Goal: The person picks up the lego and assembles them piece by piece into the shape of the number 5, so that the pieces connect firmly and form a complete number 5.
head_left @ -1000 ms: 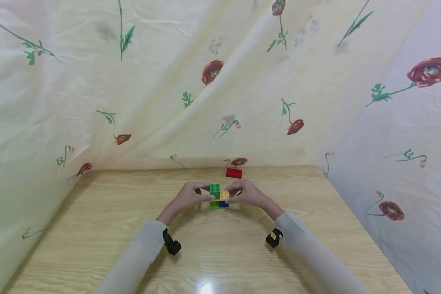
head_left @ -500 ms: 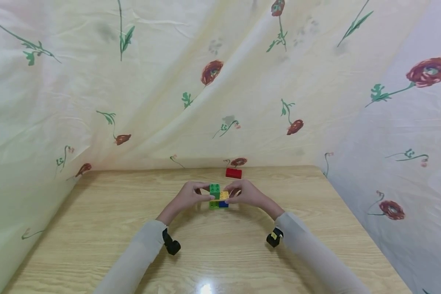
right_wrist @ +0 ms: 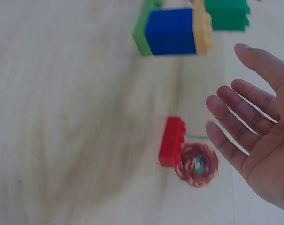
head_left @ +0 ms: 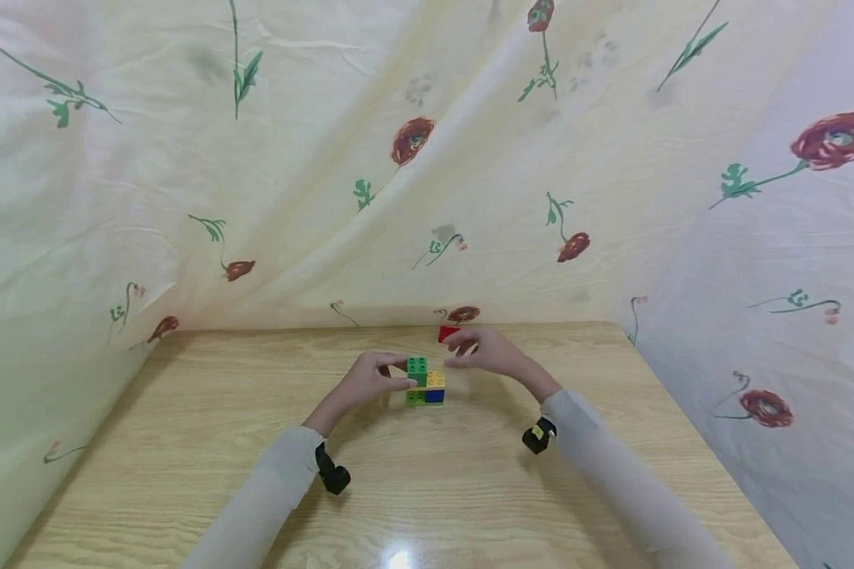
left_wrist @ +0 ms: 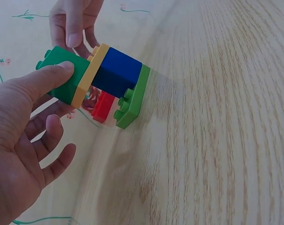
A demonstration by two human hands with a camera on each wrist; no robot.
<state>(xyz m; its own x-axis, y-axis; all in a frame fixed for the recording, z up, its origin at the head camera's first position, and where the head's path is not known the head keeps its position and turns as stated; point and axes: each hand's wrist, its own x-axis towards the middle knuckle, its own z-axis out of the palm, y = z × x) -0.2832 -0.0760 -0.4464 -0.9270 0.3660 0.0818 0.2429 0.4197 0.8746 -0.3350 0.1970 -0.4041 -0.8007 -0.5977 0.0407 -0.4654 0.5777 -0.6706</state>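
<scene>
A block stack stands on the table: a light green base (left_wrist: 134, 101), a blue block (left_wrist: 119, 71) on one end of it, a flat yellow piece (left_wrist: 91, 77) above, and a dark green block (left_wrist: 62, 70) on top. My left hand (head_left: 366, 379) pinches the dark green block between thumb and fingers. Just right of the stack and above the table, my right hand (head_left: 489, 353) holds nothing; its fingers are spread and relaxed in the right wrist view. Behind the stack lies a red block (right_wrist: 172, 141), partly covered by the right fingers in the head view.
The wooden table (head_left: 427, 490) ends at a flowered cloth (head_left: 299, 158) that hangs behind it and along both sides. The red block lies close to the table's back edge. Black wrist cameras sit at both grey sleeves.
My right hand has let go of the yellow piece and moved back and to the right, over part of the red block. My left hand keeps its hold, and the stack stays in place.
</scene>
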